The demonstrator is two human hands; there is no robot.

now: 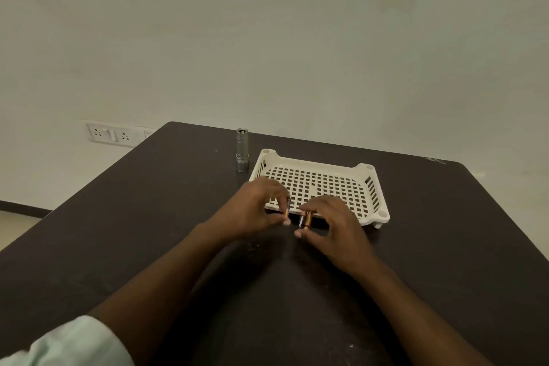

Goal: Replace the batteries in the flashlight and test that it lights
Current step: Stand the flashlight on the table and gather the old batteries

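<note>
A silver flashlight (242,149) stands upright on the dark table (148,217), head down, its top end open, just left of the white tray. My left hand (255,206) pinches one copper-and-black battery (287,207) between thumb and fingers. My right hand (332,227) holds two batteries (305,219) side by side between thumb and fingers. Both hands hover close together at the tray's near edge, a hand's width in front of the flashlight.
A white perforated plastic tray (320,184) sits in the middle of the table with nothing visible in it. A wall socket panel (114,134) lies beyond the table's far left corner. The table's right edge slopes away at the right.
</note>
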